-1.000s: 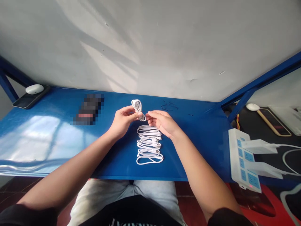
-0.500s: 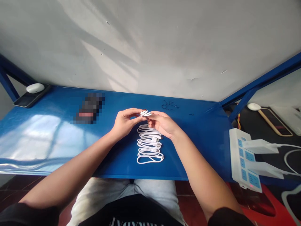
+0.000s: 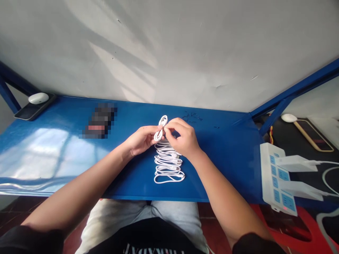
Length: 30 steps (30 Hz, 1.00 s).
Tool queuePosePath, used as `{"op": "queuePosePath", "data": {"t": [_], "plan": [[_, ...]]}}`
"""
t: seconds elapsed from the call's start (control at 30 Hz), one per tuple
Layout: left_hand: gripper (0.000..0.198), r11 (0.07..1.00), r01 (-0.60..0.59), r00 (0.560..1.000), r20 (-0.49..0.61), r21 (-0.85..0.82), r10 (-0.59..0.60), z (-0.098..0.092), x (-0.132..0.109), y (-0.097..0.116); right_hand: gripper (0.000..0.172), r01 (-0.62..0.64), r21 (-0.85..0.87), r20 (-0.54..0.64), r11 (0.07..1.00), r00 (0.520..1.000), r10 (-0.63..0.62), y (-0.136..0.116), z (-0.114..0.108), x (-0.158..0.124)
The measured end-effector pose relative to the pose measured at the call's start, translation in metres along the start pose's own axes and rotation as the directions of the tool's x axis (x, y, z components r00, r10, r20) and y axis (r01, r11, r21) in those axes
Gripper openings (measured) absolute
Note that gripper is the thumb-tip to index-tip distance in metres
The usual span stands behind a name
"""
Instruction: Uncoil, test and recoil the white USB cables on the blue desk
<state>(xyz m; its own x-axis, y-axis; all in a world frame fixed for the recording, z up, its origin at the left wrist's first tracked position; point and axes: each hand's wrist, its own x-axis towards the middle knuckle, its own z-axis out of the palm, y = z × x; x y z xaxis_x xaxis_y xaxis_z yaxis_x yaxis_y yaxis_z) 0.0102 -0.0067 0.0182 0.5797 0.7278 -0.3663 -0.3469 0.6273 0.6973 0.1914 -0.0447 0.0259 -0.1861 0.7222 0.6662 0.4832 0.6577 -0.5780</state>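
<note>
One head-worn view looks forward and down at the hands (image 3: 186, 139)

Slanting light (image 3: 127, 76) on grey wall (image 3: 212, 46); blue table (image 3: 233, 151), reddish floor (image 3: 213, 229)

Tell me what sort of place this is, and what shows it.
Probably a small workshop or packing corner, though a room at home is possible: a blue table against a bare wall, coiled white cables in a column, and a power strip.
</note>
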Motion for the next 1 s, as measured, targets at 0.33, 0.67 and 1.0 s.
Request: {"op": "queuePosePath", "data": {"t": [0.33,0.67,1.0], "plan": [[0.026,0.9,-0.342,0.932,-0.022,0.272,0.361,-0.001,-0.003,-0.007,0.015,-0.459,0.294,0.086,0.838,0.886,0.456,0.007,0.001,-0.004],[0.032,0.551,-0.541,0.769,0.109,0.636,0.629,-0.003,-0.002,-0.013,0.025,-0.735,0.538,0.327,0.411,0.632,0.702,0.014,0.008,-0.005],[0.006,0.987,0.111,0.994,0.0,-0.119,-0.112,0.004,-0.004,0.001,0.023,-0.078,-0.049,-0.113,0.996,0.991,0.072,-0.003,0.012,-0.005]]}}
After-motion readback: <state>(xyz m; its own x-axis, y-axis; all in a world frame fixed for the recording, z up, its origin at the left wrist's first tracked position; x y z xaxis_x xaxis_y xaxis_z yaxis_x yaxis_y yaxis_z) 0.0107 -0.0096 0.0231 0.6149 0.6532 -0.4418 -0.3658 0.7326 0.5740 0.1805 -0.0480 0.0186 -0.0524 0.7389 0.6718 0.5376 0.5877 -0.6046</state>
